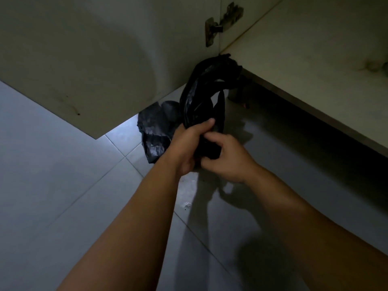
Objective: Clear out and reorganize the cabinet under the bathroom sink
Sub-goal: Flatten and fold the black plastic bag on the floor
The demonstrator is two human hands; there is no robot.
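Note:
A crumpled black plastic bag (204, 89) is held up in front of the open cabinet's lower left corner. My left hand (189, 143) grips its lower bunched part, fingers wrapped round it. My right hand (226, 158) pinches the same bunch from the right, thumb on top. A second black bag (155, 131) lies on the floor tiles just behind my left hand, partly under the open door.
The cabinet door (84, 59) stands open on the left, its hinge (218, 24) near the top. The pale cabinet floor (315, 59) runs along the right, with a dark gap and a cabinet leg (236, 95) below. Grey floor tiles (63, 185) spread in front.

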